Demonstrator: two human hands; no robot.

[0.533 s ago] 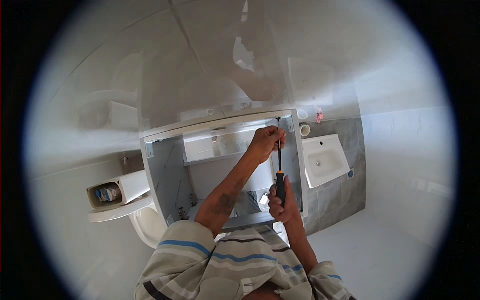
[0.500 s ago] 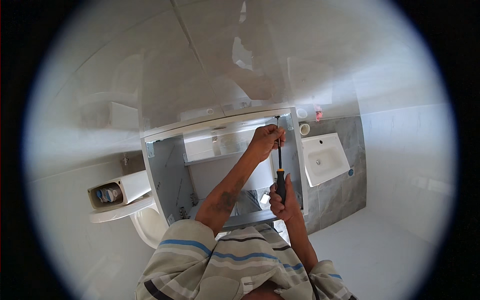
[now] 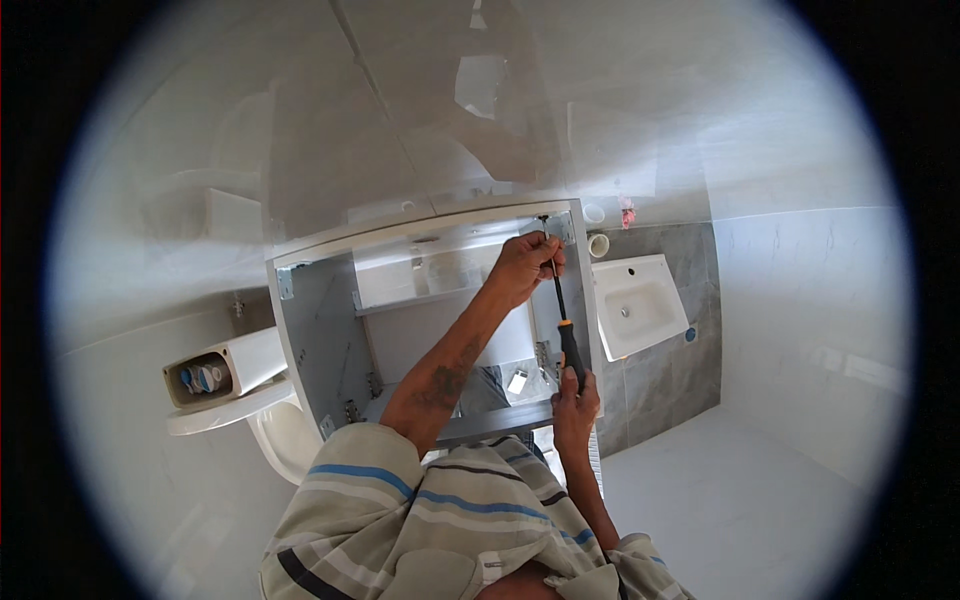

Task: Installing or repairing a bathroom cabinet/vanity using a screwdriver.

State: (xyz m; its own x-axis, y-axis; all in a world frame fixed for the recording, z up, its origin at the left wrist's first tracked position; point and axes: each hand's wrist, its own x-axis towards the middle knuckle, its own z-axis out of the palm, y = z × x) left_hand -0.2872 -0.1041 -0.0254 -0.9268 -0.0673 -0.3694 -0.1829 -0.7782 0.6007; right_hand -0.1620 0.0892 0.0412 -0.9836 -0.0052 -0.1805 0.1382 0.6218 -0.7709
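Head view: right hand (image 3: 573,408) grips slim, rubber-handled screwdriver (image 3: 562,318).

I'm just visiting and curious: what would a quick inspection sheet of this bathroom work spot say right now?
Surface: pale tiled floor, glossy pale wall.
Job's things: open, doorless grey wall cabinet with one shelf; long screwdriver, black and orange handle, tip up in the cabinet's top right corner.
Clutter: small metal fittings lie inside the cabinet bottom.
Grips: left hand steadies the screwdriver shaft near the tip; right hand holds its handle.
Cables: nothing seen.
Surroundings: white washbasin to the right, toilet with lidless cistern to the left, capped pipe ends on the wall.
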